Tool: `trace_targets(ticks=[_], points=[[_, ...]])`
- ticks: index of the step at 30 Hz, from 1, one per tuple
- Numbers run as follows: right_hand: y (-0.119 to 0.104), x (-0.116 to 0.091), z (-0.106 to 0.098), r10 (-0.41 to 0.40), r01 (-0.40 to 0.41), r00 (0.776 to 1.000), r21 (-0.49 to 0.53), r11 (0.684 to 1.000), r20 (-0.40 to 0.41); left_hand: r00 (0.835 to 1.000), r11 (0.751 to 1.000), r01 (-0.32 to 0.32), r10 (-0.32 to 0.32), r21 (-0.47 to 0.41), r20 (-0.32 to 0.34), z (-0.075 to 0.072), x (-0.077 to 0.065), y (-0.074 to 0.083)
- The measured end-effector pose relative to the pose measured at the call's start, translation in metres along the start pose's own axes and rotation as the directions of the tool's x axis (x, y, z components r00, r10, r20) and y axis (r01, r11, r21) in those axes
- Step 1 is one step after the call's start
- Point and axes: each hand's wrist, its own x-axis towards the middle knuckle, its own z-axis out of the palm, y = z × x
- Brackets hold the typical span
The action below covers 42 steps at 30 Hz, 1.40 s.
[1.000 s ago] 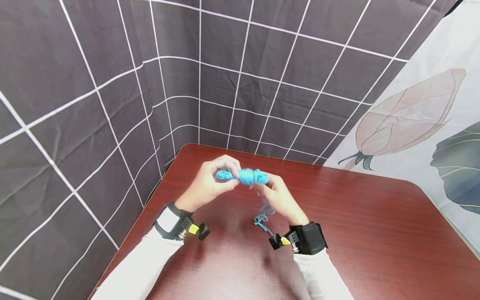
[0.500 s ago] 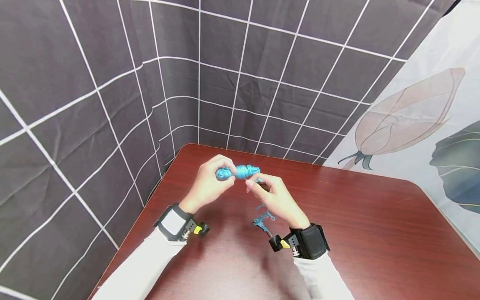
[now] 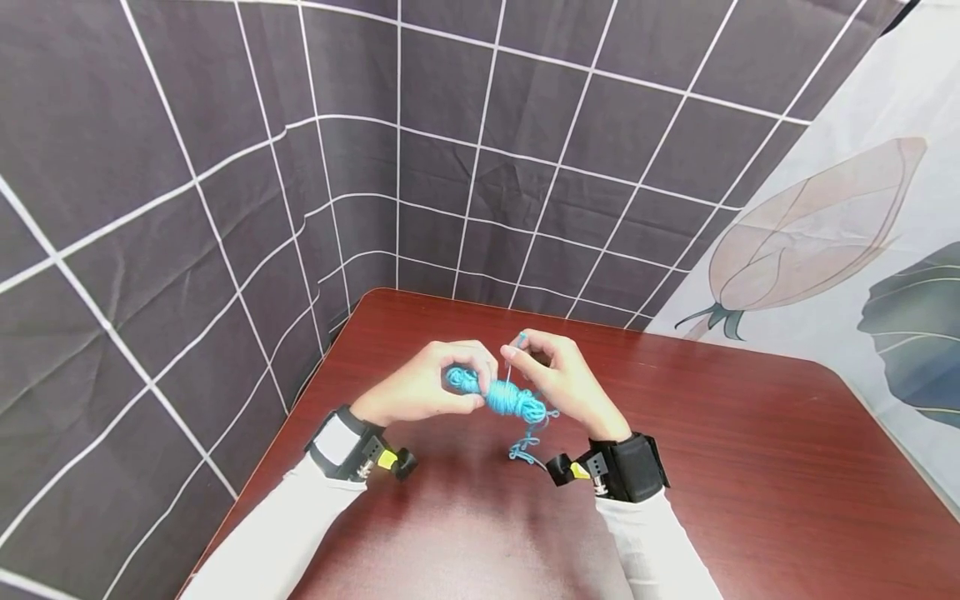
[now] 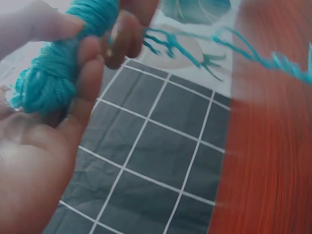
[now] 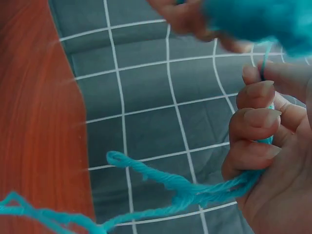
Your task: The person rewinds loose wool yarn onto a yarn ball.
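Note:
My left hand (image 3: 427, 383) grips a bundle of bright blue yarn (image 3: 504, 398) between thumb and fingers. Strands are wound tightly round the bundle's middle, and loops bulge at both ends; one looped end (image 4: 46, 90) shows near the palm in the left wrist view. Close on the right, my right hand (image 3: 558, 371) pinches a yarn strand (image 3: 508, 373) that runs taut down to the winding. In the right wrist view, its other fingers (image 5: 258, 117) curl over the same yarn. From that palm a loose, twisted tail (image 5: 195, 192) hangs toward the table.
Below is a reddish-brown wooden table (image 3: 750, 433). A dark grey curtain with white grid lines (image 3: 450, 167) stands behind and to the left. A pale cloth with a flower print (image 3: 810, 233) hangs on the right. Each wrist wears a black camera band (image 3: 626, 471).
The bundle has tipped, its right end dropping lower. My right hand has gone from beneath that end to above the winding, drawing the strand upward. The left hand keeps its hold.

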Motion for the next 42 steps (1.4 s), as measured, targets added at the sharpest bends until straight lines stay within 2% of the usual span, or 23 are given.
trace_targets(ticks=[3, 6, 8, 12, 15, 17, 19, 20, 22, 25, 26, 28, 30, 32, 35, 38, 42], points=[[0.002, -0.002, 0.004, 0.033, -0.034, 0.999, 0.071, 0.997, 0.018, 0.998, 0.998, -0.020, 0.016, -0.061, -0.064, -0.001, 0.001, 0.003], [-0.004, -0.005, 0.008, 0.061, -0.064, 0.998, 0.102, 0.993, 0.033, 0.981, 0.995, -0.025, 0.006, -0.098, -0.191, -0.001, 0.003, 0.003], [-0.011, -0.008, 0.010, 0.070, -0.074, 0.997, 0.108, 0.991, 0.044, 0.954, 0.995, -0.011, -0.018, -0.094, -0.298, -0.001, 0.005, 0.003], [-0.026, -0.013, 0.011, 0.066, -0.072, 0.995, 0.090, 0.993, 0.071, 0.872, 0.998, 0.057, -0.068, -0.036, -0.485, -0.001, 0.006, 0.001], [-0.034, -0.015, 0.011, 0.063, -0.074, 0.992, 0.101, 0.992, 0.114, 0.824, 0.992, 0.124, -0.086, 0.030, -0.560, -0.002, 0.004, -0.010], [-0.039, -0.016, 0.012, 0.059, -0.075, 0.989, 0.113, 0.991, 0.136, 0.810, 0.982, 0.173, -0.095, 0.081, -0.578, -0.002, 0.002, -0.019], [-0.043, -0.017, 0.011, 0.056, -0.074, 0.988, 0.122, 0.990, 0.141, 0.817, 0.969, 0.209, -0.101, 0.129, -0.567, -0.001, 0.000, -0.029], [-0.046, -0.017, 0.011, 0.053, -0.070, 0.989, 0.126, 0.990, 0.135, 0.830, 0.962, 0.223, -0.103, 0.156, -0.548, -0.001, -0.001, -0.031], [-0.050, -0.016, 0.009, 0.040, -0.054, 0.993, 0.140, 0.989, 0.107, 0.873, 0.949, 0.229, -0.103, 0.215, -0.476, 0.001, -0.003, -0.034], [-0.053, -0.013, 0.004, 0.011, -0.017, 0.999, 0.143, 0.990, 0.041, 0.944, 0.949, 0.168, -0.077, 0.267, -0.321, 0.004, -0.005, -0.031], [-0.053, -0.012, 0.002, 0.000, -0.003, 1.000, 0.143, 0.990, 0.021, 0.961, 0.953, 0.141, -0.067, 0.268, -0.268, 0.005, -0.005, -0.027], [-0.053, -0.010, -0.002, -0.010, 0.012, 1.000, 0.121, 0.993, -0.018, 0.983, 0.968, 0.089, -0.049, 0.233, -0.175, 0.006, -0.007, -0.020], [-0.052, -0.009, -0.005, -0.009, 0.014, 0.999, 0.095, 0.995, -0.048, 0.995, 0.984, 0.048, -0.032, 0.171, -0.095, 0.006, -0.007, -0.011], [-0.051, -0.008, -0.008, 0.005, -0.001, 0.997, 0.065, 0.998, -0.074, 0.999, 0.995, 0.019, -0.016, 0.098, -0.030, 0.005, -0.007, -0.004], [-0.047, -0.008, -0.010, 0.034, -0.031, 0.995, 0.036, 0.999, -0.093, 0.999, 1.000, -0.021, 0.020, 0.020, 0.024, 0.003, -0.006, 0.004], [-0.041, -0.009, -0.009, 0.060, -0.056, 0.993, 0.041, 0.998, -0.101, 0.998, 0.998, -0.060, 0.060, -0.015, -0.006, 0.001, -0.005, 0.011], [-0.031, -0.011, -0.003, 0.088, -0.080, 0.992, 0.087, 0.993, -0.093, 0.986, 0.997, -0.078, 0.076, -0.009, -0.148, -0.001, -0.002, 0.018]])
